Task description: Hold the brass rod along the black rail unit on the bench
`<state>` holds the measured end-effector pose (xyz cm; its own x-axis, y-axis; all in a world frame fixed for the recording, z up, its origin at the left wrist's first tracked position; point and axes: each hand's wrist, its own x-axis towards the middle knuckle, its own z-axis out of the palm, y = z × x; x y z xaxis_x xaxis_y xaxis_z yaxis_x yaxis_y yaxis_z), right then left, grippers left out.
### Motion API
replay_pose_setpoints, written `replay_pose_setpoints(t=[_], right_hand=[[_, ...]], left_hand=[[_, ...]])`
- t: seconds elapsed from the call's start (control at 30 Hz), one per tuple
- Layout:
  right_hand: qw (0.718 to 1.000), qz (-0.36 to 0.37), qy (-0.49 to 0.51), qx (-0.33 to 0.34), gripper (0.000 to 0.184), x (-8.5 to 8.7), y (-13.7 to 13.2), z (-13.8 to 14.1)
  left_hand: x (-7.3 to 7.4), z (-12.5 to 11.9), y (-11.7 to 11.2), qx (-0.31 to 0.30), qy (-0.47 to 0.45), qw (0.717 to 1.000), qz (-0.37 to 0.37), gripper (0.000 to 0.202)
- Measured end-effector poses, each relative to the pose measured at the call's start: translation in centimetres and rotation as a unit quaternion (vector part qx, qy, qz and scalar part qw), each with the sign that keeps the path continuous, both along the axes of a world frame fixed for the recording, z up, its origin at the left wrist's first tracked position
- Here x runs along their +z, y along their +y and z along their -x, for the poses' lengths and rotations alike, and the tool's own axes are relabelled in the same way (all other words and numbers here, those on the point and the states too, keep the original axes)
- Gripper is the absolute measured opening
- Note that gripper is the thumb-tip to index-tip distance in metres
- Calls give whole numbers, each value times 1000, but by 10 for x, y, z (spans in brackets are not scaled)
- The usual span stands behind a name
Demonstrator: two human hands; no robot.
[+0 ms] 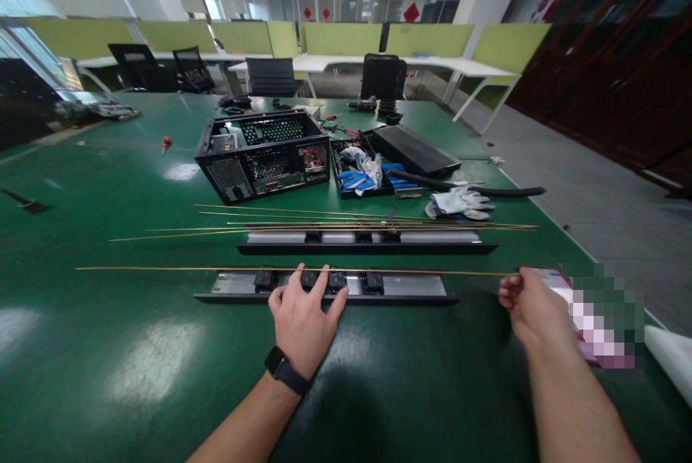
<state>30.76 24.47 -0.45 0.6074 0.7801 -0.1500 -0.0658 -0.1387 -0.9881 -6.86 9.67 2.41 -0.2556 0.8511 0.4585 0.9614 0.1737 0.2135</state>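
A long thin brass-coloured rod (162, 269) stretches across the near metal rail (403, 286), which has a dark front edge and several black blocks (374, 280). My right hand (522, 297) pinches the rod's right end above the green table. With fingers spread, my left hand (305, 308) rests over the middle blocks, its fingertips at the rod; a dark watch is on that wrist. Behind lies a second similar rail (448, 237) with black blocks, and several more thin rods (173, 230) lie across and behind it.
A black open computer case (232, 171) stands at the back, beside a black tray (338, 164) holding blue-and-white gloves (362, 173). Another glove pair (459, 202) and a black tube (513, 192) lie to the right. A pink-edged, partly blurred item (562, 283) is by my right hand.
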Motion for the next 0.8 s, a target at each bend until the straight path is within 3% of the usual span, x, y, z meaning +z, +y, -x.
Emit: replay_pose_setpoints(t=[0.1,0.2,0.43,0.6,0.8], right_hand=[[999,29,14,-27,26,9,-4,15],[999,30,21,-8,25,12,-9,26],[994,31,-28,104,38,13,-27,63],[972,22,-101,210,47,22,-40,90],[968,13,-109,224,53,27,-44,95]], left_hand=[[1,0,0,1,-6,1000,7,43],[1,0,0,1,-5,1000,3,44],[0,0,0,0,-4,1000,1,43],[0,0,0,-1,-2,1000,0,44],[1,0,0,3,-4,1000,7,44]])
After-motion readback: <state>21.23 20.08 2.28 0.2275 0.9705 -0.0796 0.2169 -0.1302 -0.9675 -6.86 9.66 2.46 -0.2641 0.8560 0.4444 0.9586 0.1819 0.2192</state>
